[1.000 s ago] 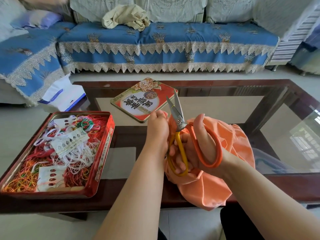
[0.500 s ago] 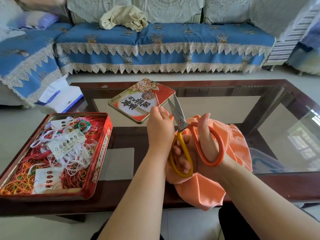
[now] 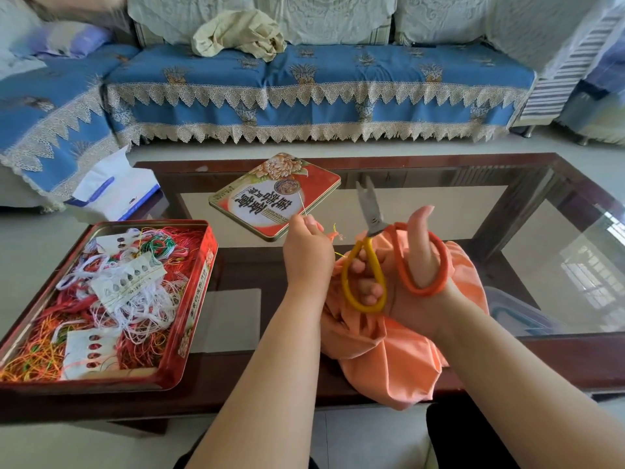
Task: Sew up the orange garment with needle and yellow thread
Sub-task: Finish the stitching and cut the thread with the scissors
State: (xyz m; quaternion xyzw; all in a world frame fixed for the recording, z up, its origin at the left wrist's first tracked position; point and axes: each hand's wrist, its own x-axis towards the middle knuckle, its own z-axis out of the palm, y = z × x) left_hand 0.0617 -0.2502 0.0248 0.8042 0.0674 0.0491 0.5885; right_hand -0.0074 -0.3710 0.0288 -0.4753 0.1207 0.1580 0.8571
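Note:
The orange garment (image 3: 389, 353) is bunched at the near edge of the glass table, under both hands. My right hand (image 3: 406, 272) holds scissors (image 3: 370, 228) with one yellow and one orange loop, thumb through the orange loop, fingers through the yellow one, blades pointing up and slightly apart. My left hand (image 3: 307, 248) pinches a thin needle (image 3: 302, 204) that points up, with yellow thread (image 3: 335, 228) trailing beside a puckered tip of the garment. The hands are a little apart.
A red tin tray (image 3: 199, 299) full of tangled coloured threads and thread cards sits at the left. Its lid (image 3: 318, 179) lies behind my left hand. A tissue pack (image 3: 111, 187) is at the far left. A blue sofa stands beyond the table (image 3: 554, 353).
My left hand has pulled away to the left and up from the scissors with the needle. The thread end now stands free at the garment's tip. The scissors have tilted slightly right.

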